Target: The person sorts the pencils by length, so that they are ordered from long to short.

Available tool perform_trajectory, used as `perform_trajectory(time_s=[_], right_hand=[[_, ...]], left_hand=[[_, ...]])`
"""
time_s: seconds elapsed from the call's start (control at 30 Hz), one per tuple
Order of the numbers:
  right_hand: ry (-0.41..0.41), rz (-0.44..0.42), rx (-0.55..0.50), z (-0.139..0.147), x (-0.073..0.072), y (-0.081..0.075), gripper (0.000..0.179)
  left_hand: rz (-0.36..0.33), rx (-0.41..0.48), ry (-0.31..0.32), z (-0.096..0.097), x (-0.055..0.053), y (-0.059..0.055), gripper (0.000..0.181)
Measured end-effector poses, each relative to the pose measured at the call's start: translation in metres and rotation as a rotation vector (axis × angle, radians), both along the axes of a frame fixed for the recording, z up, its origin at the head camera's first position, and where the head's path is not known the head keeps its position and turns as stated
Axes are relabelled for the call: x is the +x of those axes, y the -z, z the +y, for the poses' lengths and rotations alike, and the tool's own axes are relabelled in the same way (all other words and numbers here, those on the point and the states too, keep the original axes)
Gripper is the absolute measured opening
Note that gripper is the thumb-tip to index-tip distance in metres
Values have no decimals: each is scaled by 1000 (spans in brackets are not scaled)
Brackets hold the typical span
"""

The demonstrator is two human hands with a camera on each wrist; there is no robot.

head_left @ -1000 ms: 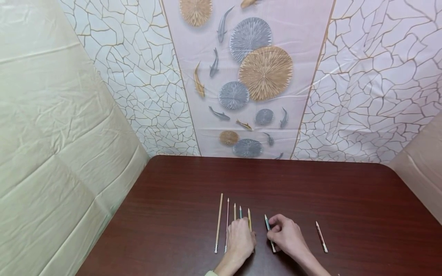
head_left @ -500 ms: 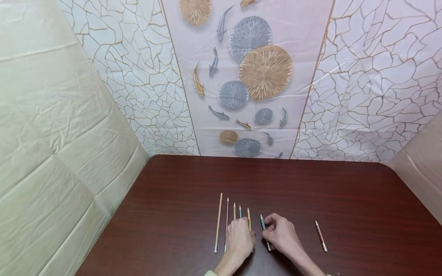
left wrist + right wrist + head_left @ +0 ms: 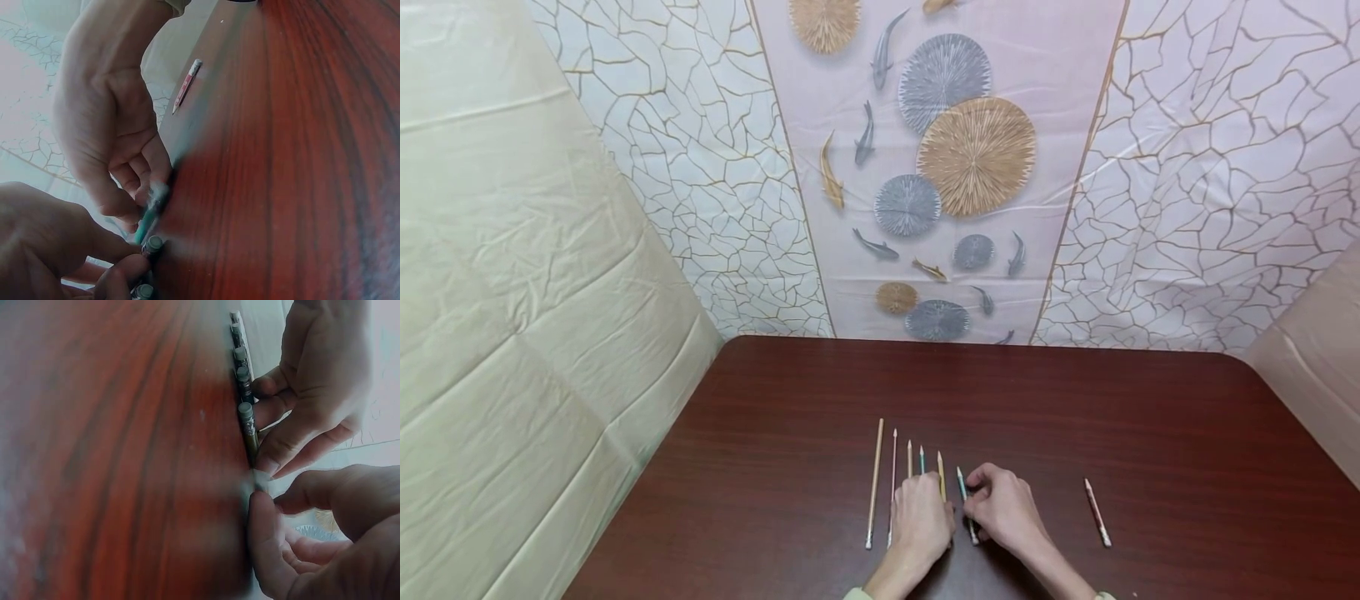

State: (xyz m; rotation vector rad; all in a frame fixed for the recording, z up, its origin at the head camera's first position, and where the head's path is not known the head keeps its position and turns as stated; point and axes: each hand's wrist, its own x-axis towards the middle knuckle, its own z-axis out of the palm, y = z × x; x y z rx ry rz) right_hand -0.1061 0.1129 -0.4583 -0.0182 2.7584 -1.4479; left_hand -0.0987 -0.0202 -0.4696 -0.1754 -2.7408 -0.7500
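Pinched between thumb and fingers of my right hand (image 3: 1006,510) is a short green pencil (image 3: 960,479), its tip pointing away from me. My left hand (image 3: 921,517) rests over a row of pencils, with thumb and fingers gripping the yellow pencil (image 3: 941,467) at the row's right side. Left of it lie a teal pencil (image 3: 922,457), a tan pencil (image 3: 910,454), a pink pencil (image 3: 894,467) and a long brown pencil (image 3: 876,483). Erasers line up towards me in the right wrist view, the yellow pencil's eraser (image 3: 246,411) nearest. The left hand covers the lower middle of the row.
A short pink pencil (image 3: 1097,512) lies apart on the right of the dark red wooden table (image 3: 775,400). Behind the table hangs a patterned cloth (image 3: 977,158), and a pale cloth (image 3: 535,333) stands along the left side.
My right hand has slid the green pencil leftwards, closer to the yellow pencil and the left hand. The left hand and the other pencils have stayed in place.
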Motion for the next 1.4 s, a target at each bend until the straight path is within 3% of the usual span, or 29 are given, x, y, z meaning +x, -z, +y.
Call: perform_trajectory(time_s=[0.43,1.4], right_hand=[[-23,27,12,-2,0,1,13],[-20,21,13,-3,-3,4,14]], left_hand=[[-16,23,4,1,0,1,19],[20,-7,-3,1,1,0,21]])
